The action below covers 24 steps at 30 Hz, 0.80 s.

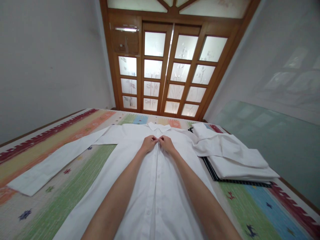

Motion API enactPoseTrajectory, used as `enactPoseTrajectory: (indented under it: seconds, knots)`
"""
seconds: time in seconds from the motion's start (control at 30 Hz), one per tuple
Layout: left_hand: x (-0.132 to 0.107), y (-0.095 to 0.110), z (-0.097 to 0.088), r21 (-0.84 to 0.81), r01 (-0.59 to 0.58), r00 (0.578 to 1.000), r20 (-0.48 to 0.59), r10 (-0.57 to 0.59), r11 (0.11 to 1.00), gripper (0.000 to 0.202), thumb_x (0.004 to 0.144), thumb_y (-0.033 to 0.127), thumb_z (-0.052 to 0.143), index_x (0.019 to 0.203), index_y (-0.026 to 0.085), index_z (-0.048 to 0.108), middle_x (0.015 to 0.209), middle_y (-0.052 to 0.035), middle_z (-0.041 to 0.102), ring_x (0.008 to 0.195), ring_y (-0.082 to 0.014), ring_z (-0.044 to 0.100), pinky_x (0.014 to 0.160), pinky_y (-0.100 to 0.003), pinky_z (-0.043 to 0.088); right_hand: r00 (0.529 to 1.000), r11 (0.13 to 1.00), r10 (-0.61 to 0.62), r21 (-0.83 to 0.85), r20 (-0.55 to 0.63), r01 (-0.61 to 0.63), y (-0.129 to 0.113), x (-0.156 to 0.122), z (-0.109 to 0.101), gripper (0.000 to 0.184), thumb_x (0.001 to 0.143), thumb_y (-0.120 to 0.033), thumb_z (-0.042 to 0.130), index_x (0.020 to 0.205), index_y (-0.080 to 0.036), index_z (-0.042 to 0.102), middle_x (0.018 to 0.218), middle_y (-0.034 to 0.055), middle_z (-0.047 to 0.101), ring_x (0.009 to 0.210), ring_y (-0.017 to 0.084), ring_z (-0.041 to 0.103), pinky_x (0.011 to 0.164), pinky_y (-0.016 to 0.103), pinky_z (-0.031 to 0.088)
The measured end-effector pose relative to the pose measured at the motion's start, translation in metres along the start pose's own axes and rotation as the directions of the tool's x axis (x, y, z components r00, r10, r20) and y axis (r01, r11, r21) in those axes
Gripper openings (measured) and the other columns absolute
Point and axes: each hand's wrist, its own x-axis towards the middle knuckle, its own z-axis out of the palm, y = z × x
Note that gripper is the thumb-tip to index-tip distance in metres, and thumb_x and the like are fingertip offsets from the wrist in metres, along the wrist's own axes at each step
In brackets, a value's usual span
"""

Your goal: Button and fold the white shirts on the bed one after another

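A white long-sleeved shirt [135,186] lies face up and spread out, collar at the far end. Its left-hand sleeve stretches out flat, while the other sleeve rests over a folded white stack on the right. Near the top of the front opening, just below the collar [159,127], my left hand [149,143] pinches one placket edge. Beside it, almost touching, my right hand [166,143] pinches the other edge. Fingers hide whatever button or buttonhole is between them. Lower down, the placket edges lie side by side, with small buttonholes showing.
Under the shirt is a colourful striped cloth [82,180] with small star and animal patterns. Folded white clothes [240,166] with a black striped piece beneath lie at the right. A greenish glass panel [272,143] leans along the right wall. Wooden glass-paned doors [172,66] stand beyond.
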Motion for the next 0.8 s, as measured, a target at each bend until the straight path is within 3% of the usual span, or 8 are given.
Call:
enactPoseTrajectory:
  seconds: [0.23,0.43,0.53,0.63,0.8]
  knots:
    - [0.001,-0.003,0.001,-0.063,0.024,1.0,0.0,-0.024,0.998,0.009,0.079,0.016,0.063,0.08,0.015,0.072,0.083,-0.0053,0.074,0.076,-0.0153,0.065,0.08,-0.027,0.049,0.999,0.981,0.05,0.185,0.013,-0.051,0.007,-0.001,0.0,0.021,0.079,-0.019,0.052,0.064,-0.016,0.067,0.064,0.0012,0.067,0.064,0.014,0.058,0.063,0.023,0.042]
    - [0.002,-0.002,0.001,-0.06,0.006,1.0,-0.016,-0.007,0.998,0.01,0.074,0.01,0.063,0.076,0.015,0.072,0.082,-0.0044,0.072,0.076,-0.0144,0.064,0.077,-0.025,0.049,1.0,0.961,-0.023,0.276,0.003,0.022,0.02,-0.006,0.001,0.016,0.068,-0.015,0.06,0.076,-0.018,0.073,0.074,0.0016,0.072,0.069,0.016,0.063,0.071,0.026,0.049]
    - [-0.001,0.0,-0.002,-0.124,0.02,1.0,-0.008,-0.022,0.992,0.011,0.074,0.009,0.062,0.076,0.016,0.07,0.074,-0.0011,0.068,0.061,-0.0104,0.06,0.065,-0.022,0.049,0.997,0.967,-0.044,0.249,-0.059,0.057,0.021,-0.008,0.004,0.015,0.067,-0.016,0.062,0.077,-0.018,0.073,0.075,0.0026,0.072,0.068,0.016,0.063,0.07,0.027,0.051]
    - [-0.005,0.005,-0.004,-0.198,0.124,0.992,0.062,-0.114,0.972,0.013,0.079,0.011,0.057,0.082,0.015,0.069,0.052,0.0051,0.057,0.039,-0.0073,0.047,0.045,-0.019,0.04,0.993,0.971,-0.057,0.225,-0.101,0.079,0.02,-0.01,0.006,0.016,0.069,-0.016,0.063,0.08,-0.019,0.074,0.075,0.0022,0.071,0.066,0.016,0.063,0.069,0.026,0.051]
    - [-0.009,0.01,-0.007,-0.228,0.226,0.972,0.115,-0.204,0.947,0.012,0.082,0.013,0.056,0.084,0.014,0.067,0.041,0.008,0.051,0.028,-0.0065,0.039,0.034,-0.018,0.028,0.987,0.984,-0.077,0.148,-0.143,0.098,0.017,-0.013,0.008,0.014,0.071,-0.016,0.064,0.08,-0.018,0.075,0.075,0.0031,0.072,0.066,0.016,0.063,0.07,0.027,0.05]
